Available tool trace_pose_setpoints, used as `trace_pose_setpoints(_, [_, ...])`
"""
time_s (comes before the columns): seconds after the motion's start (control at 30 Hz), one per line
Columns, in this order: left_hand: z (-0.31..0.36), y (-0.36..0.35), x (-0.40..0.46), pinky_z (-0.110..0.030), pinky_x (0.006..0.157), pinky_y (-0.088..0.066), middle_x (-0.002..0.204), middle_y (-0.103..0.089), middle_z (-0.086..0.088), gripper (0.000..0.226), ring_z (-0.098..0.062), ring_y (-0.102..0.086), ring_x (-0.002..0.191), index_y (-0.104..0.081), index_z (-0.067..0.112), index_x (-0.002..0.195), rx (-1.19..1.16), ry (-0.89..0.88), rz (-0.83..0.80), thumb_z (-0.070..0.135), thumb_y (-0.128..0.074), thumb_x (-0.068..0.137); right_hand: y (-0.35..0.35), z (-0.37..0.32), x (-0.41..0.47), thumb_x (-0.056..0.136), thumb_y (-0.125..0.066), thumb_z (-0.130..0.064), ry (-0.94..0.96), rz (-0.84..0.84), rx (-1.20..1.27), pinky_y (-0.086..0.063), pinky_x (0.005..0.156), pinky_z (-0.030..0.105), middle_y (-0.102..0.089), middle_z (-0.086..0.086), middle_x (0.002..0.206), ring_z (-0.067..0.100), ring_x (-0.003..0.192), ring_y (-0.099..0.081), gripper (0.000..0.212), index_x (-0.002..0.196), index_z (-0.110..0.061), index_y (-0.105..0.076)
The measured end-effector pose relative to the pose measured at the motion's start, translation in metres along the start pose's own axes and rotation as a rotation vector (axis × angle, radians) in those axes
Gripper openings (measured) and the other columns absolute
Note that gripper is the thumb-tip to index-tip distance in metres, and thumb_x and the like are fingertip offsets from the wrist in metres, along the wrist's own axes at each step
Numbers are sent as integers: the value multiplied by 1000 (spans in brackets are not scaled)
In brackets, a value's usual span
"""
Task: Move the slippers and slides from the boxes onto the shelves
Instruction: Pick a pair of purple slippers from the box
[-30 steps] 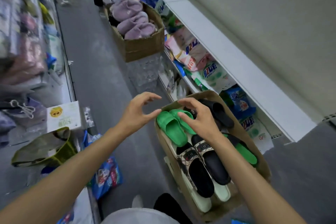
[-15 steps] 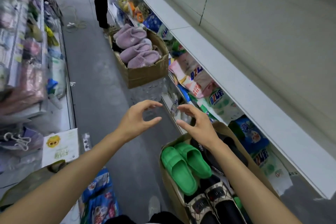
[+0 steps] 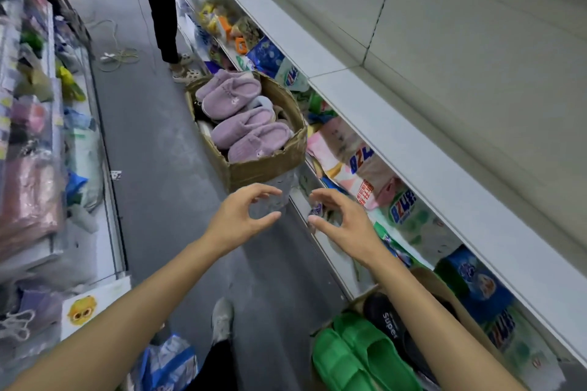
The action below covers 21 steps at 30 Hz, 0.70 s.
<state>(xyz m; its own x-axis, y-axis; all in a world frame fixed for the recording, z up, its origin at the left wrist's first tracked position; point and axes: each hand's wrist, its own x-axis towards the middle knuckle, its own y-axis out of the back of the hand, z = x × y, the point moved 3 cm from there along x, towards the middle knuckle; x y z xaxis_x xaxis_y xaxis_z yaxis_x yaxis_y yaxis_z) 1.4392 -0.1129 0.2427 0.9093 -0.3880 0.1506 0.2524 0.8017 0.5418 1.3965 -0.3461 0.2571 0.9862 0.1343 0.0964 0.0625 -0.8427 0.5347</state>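
Green slides (image 3: 359,355) and black slides (image 3: 386,320) lie in the near box (image 3: 425,278) under the right forearm. Left hand (image 3: 236,220) and right hand (image 3: 344,225) hover with fingers curved apart, holding nothing. Beyond, purple slippers (image 3: 241,119) fill the far box (image 3: 263,165) beside the white shelf (image 3: 390,124); a person's legs (image 3: 162,6) block the aisle.

— What colours are in the far box?

— My brown corrugated cardboard box (image 3: 266,165) holds fuzzy lilac closed-toe slippers (image 3: 251,133), each with a tiny white motif on the top.

— And the one near you?

— Bright green moulded foam slides (image 3: 359,355), plain all over, beside a black rubber slide (image 3: 386,320) with white lettering on its strap.

— The shelves?

— The long metal shelf board (image 3: 413,149) is off-white. Under it lie white soft detergent bags (image 3: 403,203) with blue lettering, and a pink one. The concrete aisle floor (image 3: 165,187) is dark grey.
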Motion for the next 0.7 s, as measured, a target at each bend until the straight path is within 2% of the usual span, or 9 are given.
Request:
trace_pose_setpoints(0.2, [-64, 58, 78, -35, 97, -51, 115, -67, 19, 35, -5, -62, 109, -67, 35, 116, -36, 41, -89, 32, -79, 83, -34, -11, 96, 88, -75, -24, -103, 63, 9, -47, 105, 25, -65, -10, 125, -1, 118, -58, 40, 126, -19, -61])
trace_pose_setpoints(0.4, [-113, 111, 146, -31, 97, -50, 113, -68, 21, 32, -2, -62, 108, -68, 33, 114, -1, 31, -166, 33, -77, 83, -70, -15, 183, 87, -73, -31, -183, 108, 0, -47, 106, 30, -65, -12, 126, 1, 118, -59, 42, 126, -26, -60])
trace_pose_setpoints(0.53, [-151, 130, 185, -31, 90, -52, 112, -68, 23, 36, -3, -62, 107, -67, 35, 112, 26, 71, -186, 47, -73, 78, -86, -1, 229, 87, -72, -32, -257, 89, 0, -47, 106, 33, -65, -12, 126, 2, 119, -58, 41, 126, -26, -61])
trace_pose_setpoints(0.63, [-189, 135, 220, -24, 87, -53, 112, -68, 21, 34, 8, -60, 104, -66, 34, 112, 52, 137, -223, 33, -79, 81, -92, 26, 263, 88, -73, -30, -351, 125, 24, -48, 104, 32, -65, -11, 122, 4, 116, -60, 38, 124, -25, -63])
trace_pose_setpoints(0.7, [-211, 136, 243, -21, 85, -52, 113, -67, 19, 35, 7, -60, 101, -66, 32, 114, 81, 169, -231, 27, -79, 83, -96, 47, 287, 87, -73, -32, -397, 144, -6, -51, 102, 36, -67, -8, 120, 7, 113, -61, 36, 121, -26, -62])
